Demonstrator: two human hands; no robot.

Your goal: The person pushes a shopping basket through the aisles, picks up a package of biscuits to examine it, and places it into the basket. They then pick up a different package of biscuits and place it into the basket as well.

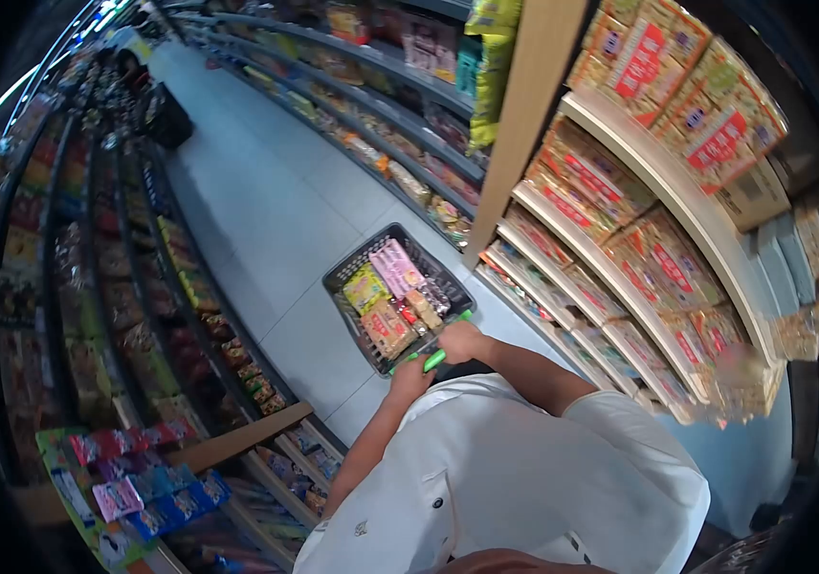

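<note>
Head view — both hands [438, 359] on basket handle [435, 360]; labels unreadable

Packets [392, 295] lie in the cart [352, 271], ahead of both hands, between shelves [620, 258] left and right.

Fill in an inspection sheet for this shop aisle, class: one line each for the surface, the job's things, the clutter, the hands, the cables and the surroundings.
Surface: pale tiled floor, bare along the aisle.
Job's things: grey trolley with a green handle, loaded with packets: a pink one, a yellow one, a red and tan one.
Clutter: nothing seen on the floor near the trolley.
Hands: left hand and right hand both closed on the handle.
Cables: nothing seen.
Surroundings: stocked shelves on both sides; red and tan boxes at right, coloured packets lower left; a dark shape far down the aisle, too small to tell.
</note>
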